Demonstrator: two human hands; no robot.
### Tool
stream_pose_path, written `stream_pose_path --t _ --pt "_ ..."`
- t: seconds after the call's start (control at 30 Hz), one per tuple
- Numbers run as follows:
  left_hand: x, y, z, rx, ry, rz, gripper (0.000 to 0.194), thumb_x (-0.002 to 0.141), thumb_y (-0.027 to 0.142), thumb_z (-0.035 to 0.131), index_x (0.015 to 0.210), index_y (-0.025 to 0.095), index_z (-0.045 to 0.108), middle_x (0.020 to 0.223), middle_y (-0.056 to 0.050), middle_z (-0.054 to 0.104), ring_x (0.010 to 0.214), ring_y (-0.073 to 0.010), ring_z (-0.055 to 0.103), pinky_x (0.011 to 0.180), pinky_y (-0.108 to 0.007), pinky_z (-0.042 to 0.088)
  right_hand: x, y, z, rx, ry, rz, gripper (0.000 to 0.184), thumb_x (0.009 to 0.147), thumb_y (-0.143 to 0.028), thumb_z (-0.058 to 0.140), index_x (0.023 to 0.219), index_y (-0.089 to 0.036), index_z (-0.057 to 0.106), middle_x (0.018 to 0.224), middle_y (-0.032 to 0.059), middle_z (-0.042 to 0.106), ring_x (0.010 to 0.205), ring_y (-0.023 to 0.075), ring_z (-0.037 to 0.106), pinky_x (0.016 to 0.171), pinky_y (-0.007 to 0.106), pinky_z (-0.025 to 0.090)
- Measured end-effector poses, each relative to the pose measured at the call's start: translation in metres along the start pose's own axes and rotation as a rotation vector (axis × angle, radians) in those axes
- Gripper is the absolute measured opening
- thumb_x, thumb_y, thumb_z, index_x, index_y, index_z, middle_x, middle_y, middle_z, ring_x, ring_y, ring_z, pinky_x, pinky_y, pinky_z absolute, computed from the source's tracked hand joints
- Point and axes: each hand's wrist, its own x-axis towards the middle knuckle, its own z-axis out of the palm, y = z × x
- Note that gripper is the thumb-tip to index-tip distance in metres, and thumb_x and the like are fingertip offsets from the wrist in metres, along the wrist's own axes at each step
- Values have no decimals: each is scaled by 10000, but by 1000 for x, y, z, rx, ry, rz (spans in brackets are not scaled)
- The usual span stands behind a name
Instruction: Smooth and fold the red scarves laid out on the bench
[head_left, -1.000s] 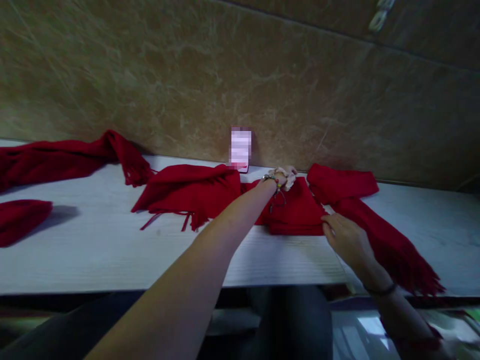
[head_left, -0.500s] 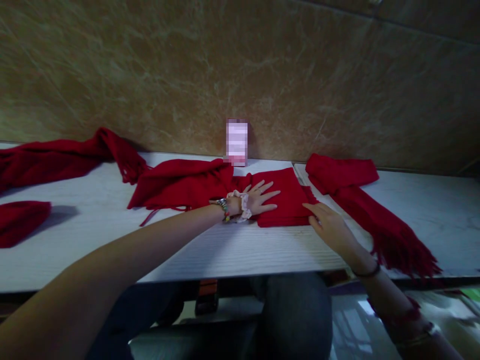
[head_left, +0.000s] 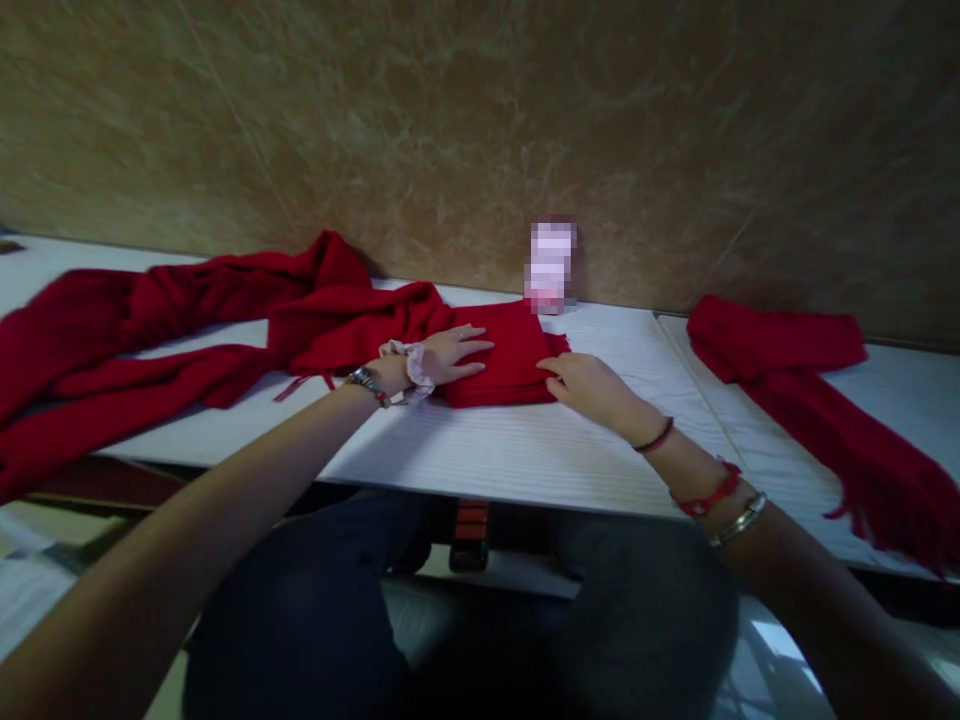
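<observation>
A folded red scarf (head_left: pixel 510 345) lies on the white table in front of me, its fold stacked in flat layers with a fringe showing at the right edge. My left hand (head_left: pixel 450 355) rests flat on its left part, fingers spread. At the right edge, my right hand (head_left: pixel 589 385) has its thumb and fingers closed on the scarf's border. Left of the fold, a loose, bunched red cloth (head_left: pixel 337 330) touches it; where one ends and the other starts is hard to see.
More rumpled red scarves (head_left: pixel 195 290) spread over the left of the white table (head_left: pixel 465 450). A separate fringed red scarf (head_left: pixel 780 350) lies bent at the right. A phone-like object (head_left: pixel 551 265) with a blurred-out screen leans on the brown marbled wall (head_left: pixel 450 130).
Both hands and the folded scarf have slid left along the table, away from the right-hand scarf. My view has turned left, so more of the scarves there show.
</observation>
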Motion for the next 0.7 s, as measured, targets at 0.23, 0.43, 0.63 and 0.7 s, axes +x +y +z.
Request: stream_pose_path --t 0.23,0.43,0.63,0.7 --pt "-12 53 -14 1 68 19 484 848 485 438 1231 195 492 1324 -68 439 1212 -237 398 989 -367 348 -3 -3 -9 -1 136 95 304 797 -146 428 983 -147 667 916 87 697 822 197 635 765 311 468" --pt "-15 59 -13 24 103 17 442 872 375 414 1264 175 455 1324 -70 440 1185 -219 431 963 -332 379 -9 -8 -8 63 361 54 280 784 -120 433 915 -159 677 884 69 699 790 180 634 744 296 475" --pt "-21 58 -3 35 41 -20 502 867 236 385 1357 145 330 1412 -88 316 1292 -249 282 1040 -373 289 -16 -5 -11 53 348 22 275 781 -136 431 900 -165 677 868 71 700 786 183 634 735 309 476" --pt "-23 55 8 38 -5 -4 519 861 222 376 1372 169 300 1439 -70 263 1320 -262 211 1052 -416 257 -18 0 -8 37 220 20 272 770 -132 438 883 -175 682 853 64 703 768 183 639 723 311 479"
